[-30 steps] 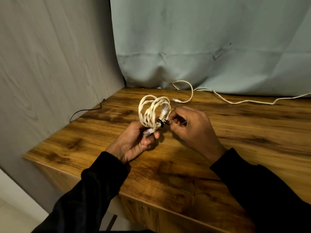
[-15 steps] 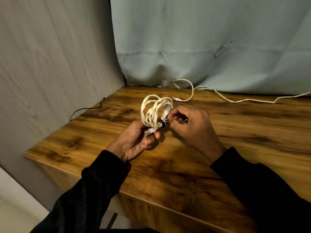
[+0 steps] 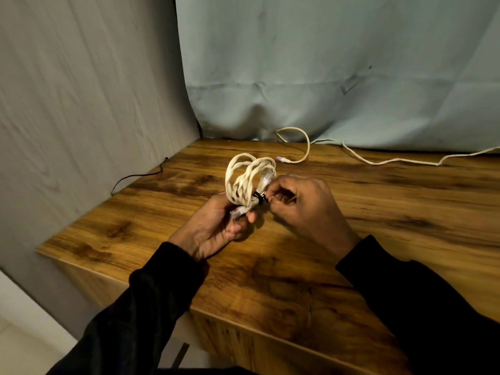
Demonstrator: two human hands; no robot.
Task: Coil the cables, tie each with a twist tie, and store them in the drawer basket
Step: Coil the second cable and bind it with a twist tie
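Head view: left hand (image 3: 216, 226) grips the coiled cable (image 3: 247, 180) above the table (image 3: 297, 266) while right hand (image 3: 305, 204) pinches the twist tie (image 3: 259, 197) (tying step), so twisting tight likely comes next.

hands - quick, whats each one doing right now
Left hand: holds the coiled cable at its lower end.
Right hand: pinches the black twist tie at the coil.
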